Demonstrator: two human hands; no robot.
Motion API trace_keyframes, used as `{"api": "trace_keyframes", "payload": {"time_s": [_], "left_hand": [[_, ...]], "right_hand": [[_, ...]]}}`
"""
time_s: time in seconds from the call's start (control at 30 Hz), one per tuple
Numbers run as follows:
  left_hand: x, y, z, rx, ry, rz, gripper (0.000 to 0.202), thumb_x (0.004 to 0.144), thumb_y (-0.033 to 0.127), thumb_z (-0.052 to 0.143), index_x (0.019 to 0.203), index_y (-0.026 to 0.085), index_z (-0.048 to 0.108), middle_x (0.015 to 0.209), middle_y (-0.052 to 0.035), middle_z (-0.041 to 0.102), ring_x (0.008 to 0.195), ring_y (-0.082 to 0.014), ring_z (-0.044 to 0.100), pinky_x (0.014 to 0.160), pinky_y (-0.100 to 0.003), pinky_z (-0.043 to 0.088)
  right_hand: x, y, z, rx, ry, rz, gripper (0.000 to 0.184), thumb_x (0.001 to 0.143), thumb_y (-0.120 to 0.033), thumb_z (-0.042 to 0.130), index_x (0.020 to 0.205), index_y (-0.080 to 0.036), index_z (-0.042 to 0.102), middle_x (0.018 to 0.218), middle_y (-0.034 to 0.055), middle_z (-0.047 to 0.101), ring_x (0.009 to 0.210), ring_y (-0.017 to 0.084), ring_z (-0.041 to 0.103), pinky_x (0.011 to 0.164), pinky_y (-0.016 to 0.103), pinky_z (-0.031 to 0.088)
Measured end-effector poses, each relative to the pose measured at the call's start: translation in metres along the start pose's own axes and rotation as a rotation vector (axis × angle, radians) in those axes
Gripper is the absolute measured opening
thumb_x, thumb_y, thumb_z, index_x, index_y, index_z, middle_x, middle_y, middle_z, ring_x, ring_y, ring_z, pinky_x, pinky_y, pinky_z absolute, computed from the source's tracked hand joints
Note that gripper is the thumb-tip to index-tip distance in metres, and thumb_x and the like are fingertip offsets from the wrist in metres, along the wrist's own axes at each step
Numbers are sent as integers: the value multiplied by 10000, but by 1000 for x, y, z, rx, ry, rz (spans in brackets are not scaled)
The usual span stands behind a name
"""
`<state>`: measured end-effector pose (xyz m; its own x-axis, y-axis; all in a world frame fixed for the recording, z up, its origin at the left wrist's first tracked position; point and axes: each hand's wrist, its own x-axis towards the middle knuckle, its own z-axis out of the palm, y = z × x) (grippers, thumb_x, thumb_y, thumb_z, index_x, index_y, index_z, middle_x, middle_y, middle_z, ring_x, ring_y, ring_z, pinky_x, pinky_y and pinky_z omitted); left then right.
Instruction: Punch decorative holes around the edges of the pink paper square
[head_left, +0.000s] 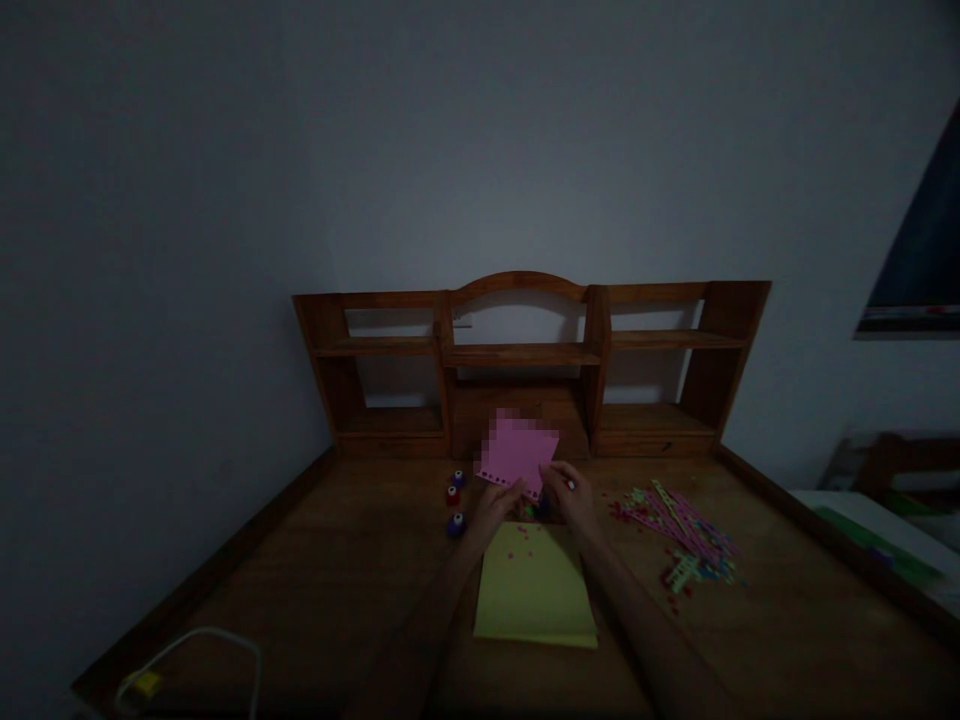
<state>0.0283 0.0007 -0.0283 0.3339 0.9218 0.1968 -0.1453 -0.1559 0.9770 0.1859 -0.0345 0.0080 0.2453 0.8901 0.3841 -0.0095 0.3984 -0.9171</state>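
A pink sheet of paper (521,450) is held up over the desk, tilted, with a row of small punched holes along its lower edge. Part of its upper left is blurred into blocks. My left hand (499,503) pinches the sheet's lower edge. At its right edge, my right hand (568,490) has closed fingers on the paper; a small white spot shows among them, too small to name. Below the hands lies a yellow paper pad (534,595) with several pink bits on it. Something dark blue and green is partly hidden between the hands.
Several small purple and red craft punches (453,496) stand to the left. Punched paper strips and coloured bits (686,530) are heaped at the right. A wooden shelf unit (523,355) rises behind the desk (337,570). A white cable (217,632) lies front left.
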Motion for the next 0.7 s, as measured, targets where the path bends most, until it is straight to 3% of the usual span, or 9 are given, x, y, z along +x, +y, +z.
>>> {"api": "trace_keyframes", "payload": {"time_s": [0.13,0.3,0.5,0.6,0.7], "left_hand": [[2,2,-3,138,140,78,527,786,617,593,636,116,656,604,-43,633,566,-155,563,577,-259,415],[7,0,-11,219,325,189,532,836,622,513,653,137,633,576,-24,615,551,-151,553,540,-241,393],[8,1,-13,220,380,193,529,829,625,515,665,138,641,568,-26,620,522,-150,558,524,-242,401],[7,2,-11,247,394,174,534,796,635,546,676,129,670,569,-32,630,506,-152,553,498,-242,389],[5,1,-10,277,401,152,521,782,628,562,687,131,685,549,-20,619,480,-142,522,467,-234,357]], "right_hand": [[1,1,0,-51,10,-20,372,771,-549,633,805,-181,670,755,29,653,707,193,571,616,266,416],[6,9,-7,-134,50,-12,369,858,-515,424,904,-220,640,846,35,664,767,217,599,656,302,466],[19,17,-29,-553,-81,-321,372,893,-412,471,1197,-201,503,1176,124,598,1092,269,562,943,422,433],[22,18,-37,-649,-155,-335,397,890,-390,511,1230,-195,447,1094,120,627,966,263,617,852,408,484],[22,20,-40,-717,-226,-374,261,884,-381,546,1082,-212,537,990,97,637,893,254,623,801,385,496]]}}
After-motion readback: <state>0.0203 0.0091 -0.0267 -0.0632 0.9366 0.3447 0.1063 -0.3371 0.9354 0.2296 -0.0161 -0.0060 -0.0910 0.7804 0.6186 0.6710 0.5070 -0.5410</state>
